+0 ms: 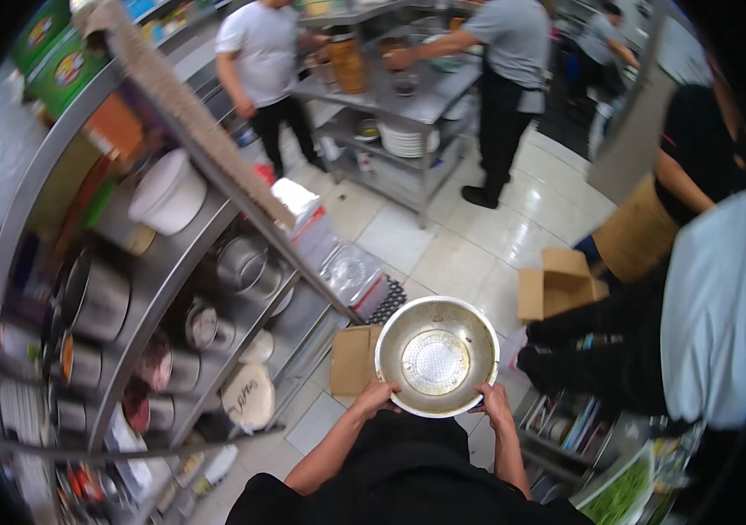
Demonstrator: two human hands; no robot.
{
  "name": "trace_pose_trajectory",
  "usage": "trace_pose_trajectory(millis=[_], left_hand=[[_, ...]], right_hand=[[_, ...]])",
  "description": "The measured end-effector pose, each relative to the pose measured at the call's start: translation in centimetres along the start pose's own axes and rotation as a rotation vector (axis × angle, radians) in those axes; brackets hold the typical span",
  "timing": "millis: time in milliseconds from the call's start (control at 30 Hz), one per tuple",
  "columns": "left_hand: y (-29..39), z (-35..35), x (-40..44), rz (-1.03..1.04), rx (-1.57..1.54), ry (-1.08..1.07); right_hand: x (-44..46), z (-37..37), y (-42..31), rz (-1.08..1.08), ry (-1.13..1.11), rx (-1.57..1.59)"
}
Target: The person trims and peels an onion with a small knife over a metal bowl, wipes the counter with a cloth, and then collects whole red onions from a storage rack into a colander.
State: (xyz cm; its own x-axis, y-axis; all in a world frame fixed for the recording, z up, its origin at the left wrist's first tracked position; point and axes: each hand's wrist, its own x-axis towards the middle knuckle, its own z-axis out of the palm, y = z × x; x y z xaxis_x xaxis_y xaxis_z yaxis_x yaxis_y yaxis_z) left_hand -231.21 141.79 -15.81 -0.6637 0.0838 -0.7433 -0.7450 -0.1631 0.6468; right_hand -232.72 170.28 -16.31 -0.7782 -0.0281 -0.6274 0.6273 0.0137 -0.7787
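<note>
A wide metal colander [437, 357] with a perforated base is held out in front of my body. Small dark bits and a yellowish film cling to its inner wall. My left hand [376, 398] grips the rim at the lower left, thumb over the edge. At the lower right, my right hand [492, 401] has its fingers wrapped round the same rim. The fingers under the colander are partly hidden.
Steel shelving [189, 236] with pots and a white bucket [168, 192] runs along the left. Cardboard boxes [354, 360] [556, 289] lie on the tiled floor. Several people stand around a steel worktable [425, 96] and at the right. Greens [622, 499] fill a container at lower right.
</note>
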Motion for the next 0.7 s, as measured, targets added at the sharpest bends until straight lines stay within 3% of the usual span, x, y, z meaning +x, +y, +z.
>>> trace_pose_trajectory(millis=[167, 267, 500, 700], left_hand=[[-3.6, -0.3, -1.9, -0.090, -0.318, 0.268], [-6.0, -1.6, -5.1, -0.068, -0.508, 0.385], [-13.2, -3.5, -11.7, 0.077, -0.861, 0.672], [-19.5, -5.0, -14.2, 0.139, -1.086, 0.709]], right_hand=[[5.2, 1.6, -3.2, 0.119, -0.325, -0.181], [7.0, 4.0, -3.5, 0.158, -0.506, -0.196], [6.8, 13.4, -3.8, 0.145, -0.790, -0.565], [1.7, 21.8, -2.7, 0.095, -0.977, -0.728]])
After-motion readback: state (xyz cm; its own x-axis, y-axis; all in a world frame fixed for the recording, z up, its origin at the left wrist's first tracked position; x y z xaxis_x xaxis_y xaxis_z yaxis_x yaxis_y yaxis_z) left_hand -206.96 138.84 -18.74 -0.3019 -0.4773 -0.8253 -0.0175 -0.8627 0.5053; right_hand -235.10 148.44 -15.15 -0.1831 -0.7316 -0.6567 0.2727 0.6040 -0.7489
